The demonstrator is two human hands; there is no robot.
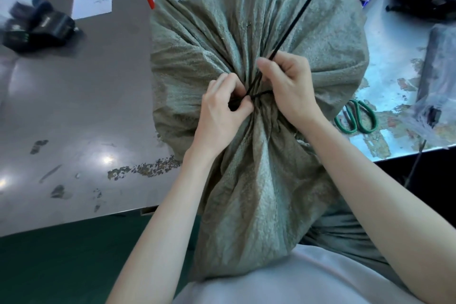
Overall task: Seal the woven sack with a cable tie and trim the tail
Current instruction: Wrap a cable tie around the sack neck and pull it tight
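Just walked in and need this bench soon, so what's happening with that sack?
A person is fitting a black cable tie round the gathered neck of a green woven sack on the table. The left hand pinches the tie at the neck; the right hand grips the tail, which sticks out long and untrimmed. Green-handled scissors lie to the right, untouched.

Grey-green woven sack under both hands; black cable tie above the right hand; green-handled scissors to its right.
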